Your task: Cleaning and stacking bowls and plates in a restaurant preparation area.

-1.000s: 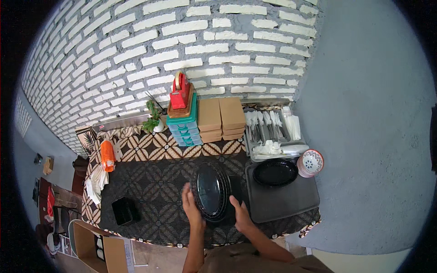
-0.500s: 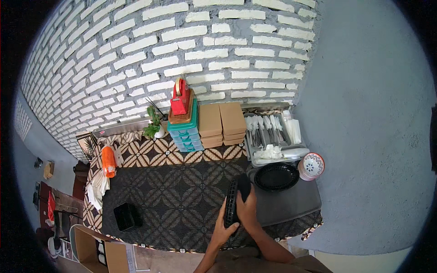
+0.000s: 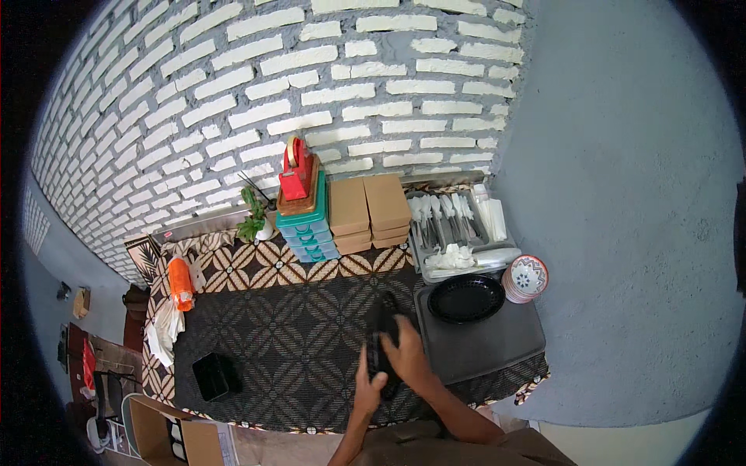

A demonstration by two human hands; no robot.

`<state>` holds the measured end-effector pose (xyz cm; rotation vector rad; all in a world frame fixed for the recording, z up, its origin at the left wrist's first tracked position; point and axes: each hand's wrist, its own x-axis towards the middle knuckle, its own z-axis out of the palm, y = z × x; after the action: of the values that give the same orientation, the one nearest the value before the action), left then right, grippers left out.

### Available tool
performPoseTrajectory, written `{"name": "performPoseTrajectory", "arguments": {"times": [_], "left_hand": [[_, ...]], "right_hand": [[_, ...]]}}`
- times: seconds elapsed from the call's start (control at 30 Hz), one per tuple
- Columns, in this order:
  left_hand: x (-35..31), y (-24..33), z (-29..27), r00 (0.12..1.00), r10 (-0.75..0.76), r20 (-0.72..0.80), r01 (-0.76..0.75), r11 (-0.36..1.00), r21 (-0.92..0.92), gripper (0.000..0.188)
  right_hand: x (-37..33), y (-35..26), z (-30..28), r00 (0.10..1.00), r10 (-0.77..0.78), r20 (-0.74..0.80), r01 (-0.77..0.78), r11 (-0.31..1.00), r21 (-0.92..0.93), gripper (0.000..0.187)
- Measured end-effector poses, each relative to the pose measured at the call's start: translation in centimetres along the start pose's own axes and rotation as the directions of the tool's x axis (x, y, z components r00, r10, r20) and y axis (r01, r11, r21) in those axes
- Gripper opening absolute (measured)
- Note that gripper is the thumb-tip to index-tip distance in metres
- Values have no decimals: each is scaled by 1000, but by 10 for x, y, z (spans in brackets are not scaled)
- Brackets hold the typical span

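Observation:
Just left of the grey tray [image 3: 489,342], my left hand [image 3: 368,388] grips a black plastic basket [image 3: 373,353] by its slotted side. The basket is tilted up on edge, and its dark outline blends into the dark mat behind it. Against it presses my right hand [image 3: 406,356], fingers bent around a soft black piece that looks like a cloth [image 3: 382,312]. Motion and the dark background blur that piece's edges. A similar black oval basket [image 3: 466,300] lies on the grey tray.
Patterned bowls [image 3: 528,278] are stacked at the right. Behind stand a cutlery organizer [image 3: 418,247], cardboard boxes [image 3: 348,203] and a teal drawer unit [image 3: 311,225]. At left lie a black square container [image 3: 214,377] and an orange roll [image 3: 180,283]; an open carton [image 3: 200,441] stands below.
My right hand has shifted left and down across the basket, with the black cloth. The basket has come slightly left and turned. The whole view has shifted a little.

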<state>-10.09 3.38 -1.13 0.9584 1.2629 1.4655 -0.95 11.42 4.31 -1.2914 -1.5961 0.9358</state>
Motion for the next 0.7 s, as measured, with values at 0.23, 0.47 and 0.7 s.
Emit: {"name": "performPoseTrajectory", "arguments": {"times": [0.23,0.47,0.7], "left_hand": [[15,10,-36,998,-5,-57,3,999,-35,89],[45,27,-70,988,47,-150,-77,977,-201,93],[62,2,-23,798,-496,343,600,707,-374,65]], "right_hand": [[-13,-7,-4,544,177,820,43,970,-238,45],[-33,48,-15,493,380,782,33,891,-453,49],[-10,77,-63,930,325,172,-364,878,310,45]]}}
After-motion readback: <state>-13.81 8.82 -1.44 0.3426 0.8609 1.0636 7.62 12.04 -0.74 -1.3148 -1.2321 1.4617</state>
